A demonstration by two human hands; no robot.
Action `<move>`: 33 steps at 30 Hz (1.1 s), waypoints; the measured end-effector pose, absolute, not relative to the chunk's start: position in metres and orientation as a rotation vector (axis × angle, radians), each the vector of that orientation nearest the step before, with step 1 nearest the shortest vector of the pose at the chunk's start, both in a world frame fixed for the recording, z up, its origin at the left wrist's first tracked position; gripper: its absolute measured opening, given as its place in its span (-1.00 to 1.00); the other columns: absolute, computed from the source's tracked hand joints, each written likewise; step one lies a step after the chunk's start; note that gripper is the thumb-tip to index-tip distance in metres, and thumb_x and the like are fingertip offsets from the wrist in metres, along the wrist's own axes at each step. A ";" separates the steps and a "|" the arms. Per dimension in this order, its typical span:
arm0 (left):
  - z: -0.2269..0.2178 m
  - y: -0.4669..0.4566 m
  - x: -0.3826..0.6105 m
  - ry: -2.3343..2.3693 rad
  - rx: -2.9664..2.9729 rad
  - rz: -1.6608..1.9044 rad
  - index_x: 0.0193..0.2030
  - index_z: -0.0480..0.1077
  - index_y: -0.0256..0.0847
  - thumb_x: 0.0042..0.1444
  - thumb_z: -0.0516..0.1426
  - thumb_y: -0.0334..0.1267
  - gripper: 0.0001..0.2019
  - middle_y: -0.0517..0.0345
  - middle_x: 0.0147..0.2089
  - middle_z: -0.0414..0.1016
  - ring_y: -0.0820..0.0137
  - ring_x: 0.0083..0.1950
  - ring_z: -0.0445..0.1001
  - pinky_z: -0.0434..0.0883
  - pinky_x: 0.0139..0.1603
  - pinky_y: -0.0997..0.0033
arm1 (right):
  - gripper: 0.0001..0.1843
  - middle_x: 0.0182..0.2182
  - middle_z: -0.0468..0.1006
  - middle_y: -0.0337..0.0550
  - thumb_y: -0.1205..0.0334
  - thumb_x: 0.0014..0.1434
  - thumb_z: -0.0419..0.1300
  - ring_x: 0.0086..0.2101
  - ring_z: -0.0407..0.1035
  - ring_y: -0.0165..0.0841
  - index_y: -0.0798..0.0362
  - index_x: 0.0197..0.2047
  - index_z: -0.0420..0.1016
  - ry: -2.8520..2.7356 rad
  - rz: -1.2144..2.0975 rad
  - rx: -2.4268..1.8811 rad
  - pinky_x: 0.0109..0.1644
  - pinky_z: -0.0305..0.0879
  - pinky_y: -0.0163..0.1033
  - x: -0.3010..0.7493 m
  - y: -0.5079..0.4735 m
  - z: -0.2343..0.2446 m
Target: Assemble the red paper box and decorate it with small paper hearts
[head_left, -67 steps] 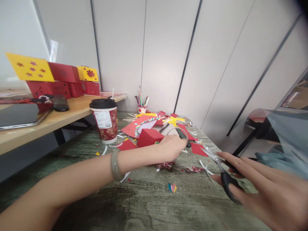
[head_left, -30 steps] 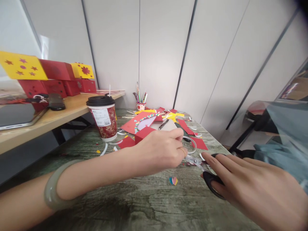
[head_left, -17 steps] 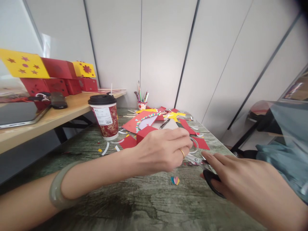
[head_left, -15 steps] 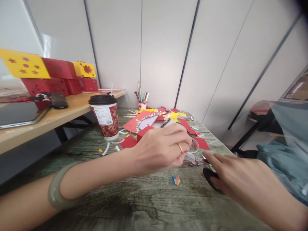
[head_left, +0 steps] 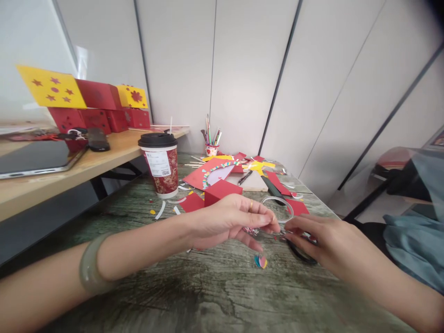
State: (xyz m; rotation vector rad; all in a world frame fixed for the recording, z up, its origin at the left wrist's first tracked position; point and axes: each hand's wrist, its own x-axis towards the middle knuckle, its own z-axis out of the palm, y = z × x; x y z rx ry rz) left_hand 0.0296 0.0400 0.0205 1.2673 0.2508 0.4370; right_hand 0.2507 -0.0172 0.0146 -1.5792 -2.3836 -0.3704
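Note:
My left hand (head_left: 234, 222) reaches in from the left, with a ring and a pale green bangle on that arm. Its thumb and index finger are pressed together; whatever they hold is too small to make out. My right hand (head_left: 322, 236) is close by, thumb and fingers slightly apart, above black-handled scissors (head_left: 302, 254) on the table. The hand partly hides the scissors. A small cluster of blue, pink and yellow paper petals (head_left: 261, 262) lies below my left fingers. Just beyond both hands is a white ring-shaped roll, seemingly tape (head_left: 290, 212).
A lidded paper cup (head_left: 161, 166) stands at left. Behind my hands are a red paper box (head_left: 222, 190), a decorated red card (head_left: 194, 175), a pen (head_left: 244, 177) and paper scraps. A brush pot (head_left: 212, 149) stands farther back. A wooden shelf (head_left: 121, 159) runs along the left.
My left hand has turned, showing its thumb side, and its lower fingers have spread. The scissors now sit lower beneath my right hand, whose fingers have come nearer my left fingertips. The view has shifted slightly.

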 end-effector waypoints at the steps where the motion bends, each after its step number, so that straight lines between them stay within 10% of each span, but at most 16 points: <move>1: 0.020 0.039 0.030 0.242 1.249 0.412 -0.35 0.38 -0.33 0.07 0.07 -0.37 -0.91 0.13 -0.30 0.33 0.53 -0.28 0.31 0.38 -0.33 0.47 | -0.87 -0.46 0.54 -0.33 0.19 0.12 0.06 -0.52 0.41 -0.43 -0.08 -0.31 0.43 -2.392 -0.205 -1.560 -0.48 0.26 -0.34 0.246 -0.018 0.018; 16: 0.016 0.033 0.029 0.316 1.144 0.284 -0.33 0.38 -0.32 0.04 0.06 -0.36 -0.90 0.14 -0.36 0.31 0.49 -0.35 0.32 0.37 -0.45 0.47 | -0.66 -0.31 0.52 -0.32 0.41 0.10 0.08 -0.36 0.41 -0.52 -0.10 -0.06 0.30 -2.545 -0.190 -0.897 -0.33 0.28 -0.45 0.217 -0.027 0.059; 33: 0.017 0.031 0.031 0.427 1.155 0.208 -0.40 0.40 -0.34 -0.01 0.09 -0.35 -0.91 0.11 -0.40 0.33 0.49 -0.36 0.31 0.40 -0.49 0.48 | -0.83 -0.44 0.45 -0.32 0.37 0.11 0.05 -0.47 0.31 -0.54 -0.03 -0.24 0.38 -2.750 0.037 -0.954 -0.43 0.18 -0.41 0.218 -0.024 0.064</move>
